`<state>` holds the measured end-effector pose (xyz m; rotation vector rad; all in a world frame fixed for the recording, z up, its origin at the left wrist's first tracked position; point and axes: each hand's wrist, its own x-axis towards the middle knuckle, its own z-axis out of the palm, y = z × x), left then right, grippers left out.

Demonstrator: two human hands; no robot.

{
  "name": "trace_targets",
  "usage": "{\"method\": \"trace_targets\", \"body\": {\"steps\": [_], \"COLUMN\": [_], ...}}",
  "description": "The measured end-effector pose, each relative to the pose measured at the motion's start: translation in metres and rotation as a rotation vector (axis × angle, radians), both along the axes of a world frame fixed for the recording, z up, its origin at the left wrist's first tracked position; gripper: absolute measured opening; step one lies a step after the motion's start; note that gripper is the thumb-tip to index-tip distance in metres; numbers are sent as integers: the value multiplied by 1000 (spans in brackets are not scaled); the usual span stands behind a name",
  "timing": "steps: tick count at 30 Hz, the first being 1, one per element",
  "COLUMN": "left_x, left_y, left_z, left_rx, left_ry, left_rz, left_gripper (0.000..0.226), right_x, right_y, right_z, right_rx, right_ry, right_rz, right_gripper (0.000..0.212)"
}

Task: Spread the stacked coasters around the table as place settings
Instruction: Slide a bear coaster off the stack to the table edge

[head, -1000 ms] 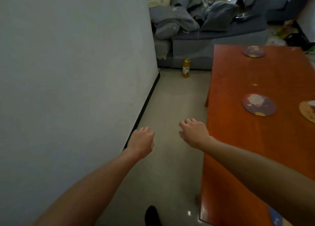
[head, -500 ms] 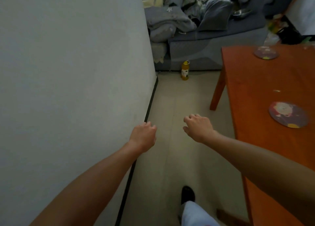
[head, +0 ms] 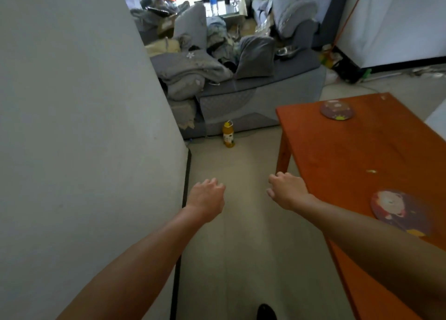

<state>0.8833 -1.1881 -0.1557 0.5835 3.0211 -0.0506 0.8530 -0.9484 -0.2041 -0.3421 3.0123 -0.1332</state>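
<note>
left hand (head: 207, 200): bare, no glove, ring or watch | right hand (head: 288, 191): bare, no glove | forearms: bare to the frame edge, no sleeves visible | black shoe (head: 266, 312): rounded toe, below the hands

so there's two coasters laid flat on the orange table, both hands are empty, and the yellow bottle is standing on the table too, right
Not quite. In the head view the yellow bottle stands on the floor in front of the grey sofa, not on the orange table. The rest holds: the far coaster and the near coaster lie flat on the table, and the left hand and right hand hold nothing.
</note>
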Motion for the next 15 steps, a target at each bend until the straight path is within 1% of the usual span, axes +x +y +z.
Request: {"method": "trace_targets", "body": {"steps": [5, 8, 11, 15], "left_x": [-90, -155, -198, -265], "left_y": [31, 63, 86, 120], "left_z": [-7, -19, -28, -42], "left_rx": [22, 33, 33, 0], "left_ry": [6, -17, -48, -91], "left_rz": [-180, -313, -416, -602], "left_gripper": [21, 21, 19, 16], "right_x": [-53, -83, -101, -112], "right_y": [36, 67, 90, 114], "right_z": [-8, -23, -32, -43], "right_rx": [4, 33, 71, 52], "right_ry": [5, -5, -58, -137], "right_rz": [-163, -333, -479, -672], "right_gripper": [29, 28, 28, 33]}}
